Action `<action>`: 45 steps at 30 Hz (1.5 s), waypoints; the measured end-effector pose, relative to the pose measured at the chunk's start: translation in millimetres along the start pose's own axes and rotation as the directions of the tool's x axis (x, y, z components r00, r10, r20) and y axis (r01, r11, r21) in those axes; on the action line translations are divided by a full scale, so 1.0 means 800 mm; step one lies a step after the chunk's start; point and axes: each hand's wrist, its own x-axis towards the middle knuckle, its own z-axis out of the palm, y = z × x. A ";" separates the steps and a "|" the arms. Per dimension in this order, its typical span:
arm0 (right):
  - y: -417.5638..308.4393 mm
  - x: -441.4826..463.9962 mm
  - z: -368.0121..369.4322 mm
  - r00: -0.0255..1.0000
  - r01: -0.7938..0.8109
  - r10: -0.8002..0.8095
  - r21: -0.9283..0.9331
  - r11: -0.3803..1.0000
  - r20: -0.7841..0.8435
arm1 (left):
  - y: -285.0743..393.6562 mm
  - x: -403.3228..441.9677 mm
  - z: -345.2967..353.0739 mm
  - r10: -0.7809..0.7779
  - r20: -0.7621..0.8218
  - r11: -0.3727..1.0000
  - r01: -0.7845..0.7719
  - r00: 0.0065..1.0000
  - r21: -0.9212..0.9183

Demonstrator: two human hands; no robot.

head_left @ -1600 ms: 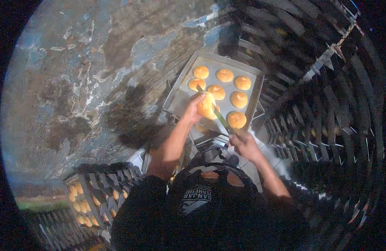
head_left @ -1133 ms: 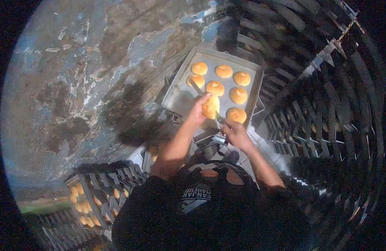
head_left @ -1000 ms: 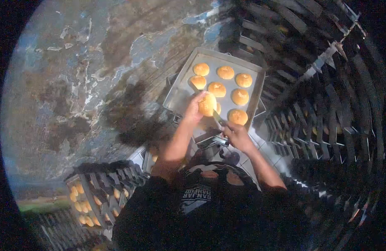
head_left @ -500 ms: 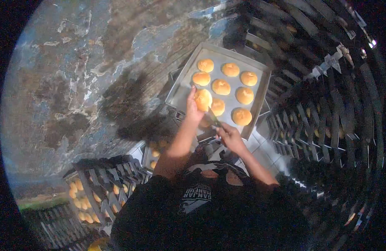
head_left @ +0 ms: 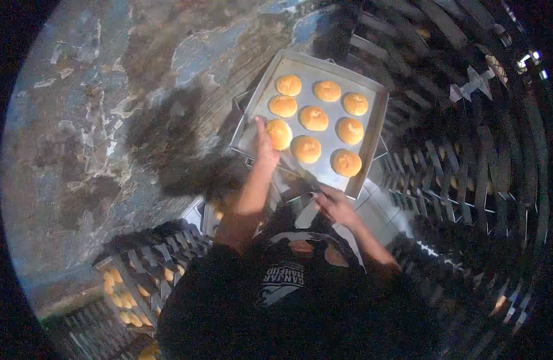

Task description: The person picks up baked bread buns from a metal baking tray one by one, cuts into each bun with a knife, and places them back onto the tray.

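- The left hand cups the near-left side of a round bun, thumb extended along it; the other fingers are hidden, so whether they grip cannot be told.
- The right hand has its fingers closed around the handle of a knife.
- The knife is over the tray's near edge, its long axis slanting, blade pointing up-left towards the left hand; the tip is unclear.
- Eight more buns sit on the metal tray, beyond and right of the left hand.
- Racks holding buns stand lower left.
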 end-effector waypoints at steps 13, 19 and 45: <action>0.020 -0.130 -0.055 0.872 -0.374 0.441 0.290 0.881 -0.214 | 0.046 0.123 0.058 0.453 0.088 -0.053 -0.072 0.887 0.996; 0.005 -0.118 -0.050 0.882 -0.294 0.397 0.363 0.884 -0.254 | -0.003 0.125 0.042 0.527 0.363 0.068 -0.464 0.769 0.883; -0.060 -0.051 -0.021 0.931 0.145 -0.156 -0.056 0.988 -0.329 | 0.029 -0.079 0.119 0.090 0.296 0.953 0.004 0.951 -0.303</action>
